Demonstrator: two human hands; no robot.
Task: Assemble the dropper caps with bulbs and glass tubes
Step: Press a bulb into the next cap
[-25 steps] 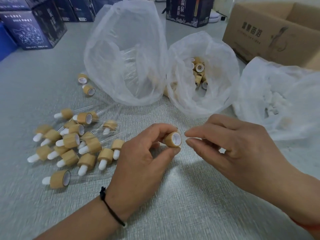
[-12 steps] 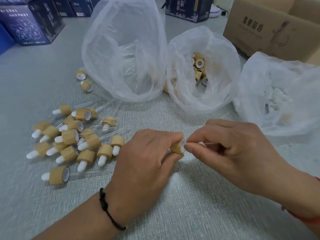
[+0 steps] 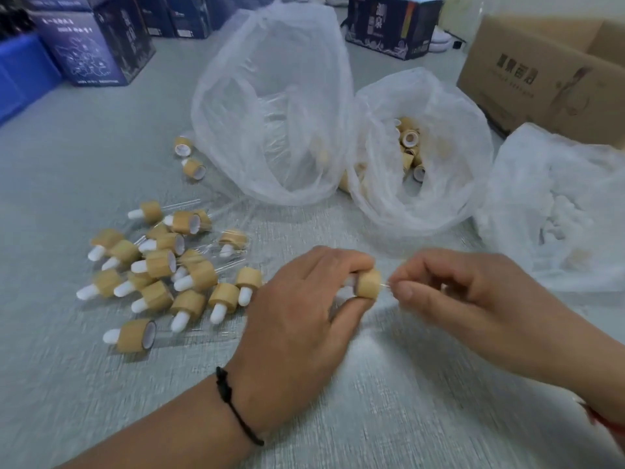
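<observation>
insertion step in hand, by my judgement: my left hand (image 3: 304, 299) grips the bamboo cap (image 3: 369, 282) at lower centre of the frame, open end facing right. my right hand (image 3: 449, 292) pinches the glass tube (image 3: 385, 283), whose short visible end meets the cap mouth; the rest is hidden by my fingers. risk: a tube entering off-axis could bind or snap, since thin glass tolerates little side load. risk: loose grip lets the cap rotate away. finished droppers (image 3: 162, 269) lie left of centre; bag of caps (image 3: 419, 154) sits upper right.
</observation>
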